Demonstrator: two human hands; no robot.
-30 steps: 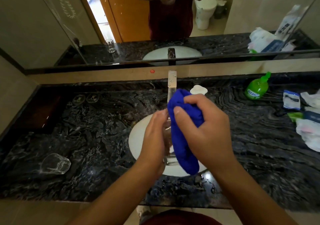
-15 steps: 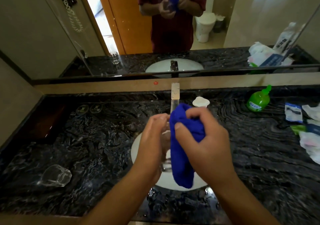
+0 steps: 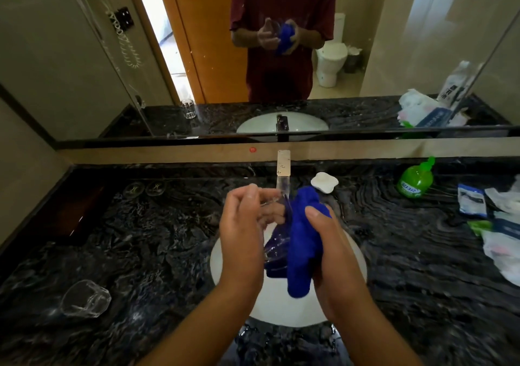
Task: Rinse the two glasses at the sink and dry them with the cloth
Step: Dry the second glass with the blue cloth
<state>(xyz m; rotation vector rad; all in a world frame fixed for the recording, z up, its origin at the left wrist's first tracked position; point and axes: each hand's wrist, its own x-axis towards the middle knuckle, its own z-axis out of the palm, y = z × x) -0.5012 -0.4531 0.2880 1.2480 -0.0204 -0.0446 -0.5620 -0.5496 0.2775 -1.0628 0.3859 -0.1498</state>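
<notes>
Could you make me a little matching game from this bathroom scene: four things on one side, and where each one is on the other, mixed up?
Things:
1. cloth
2. held glass
3. second glass
4. soap bottle

Places:
A. lying on the counter, far left
B. in the right hand
C. standing at the back right
D. in the left hand, over the sink

Pairs: 1-B, 2-D, 3-A, 4-C

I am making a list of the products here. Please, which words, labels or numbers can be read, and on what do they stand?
None can be read for certain.
Green bottle: white label, print too blurred.
Blue-and-white packets: print too small.
Mirrored white bag: dark characters, reversed, illegible.
Coasters: an emblem, no readable letters.
</notes>
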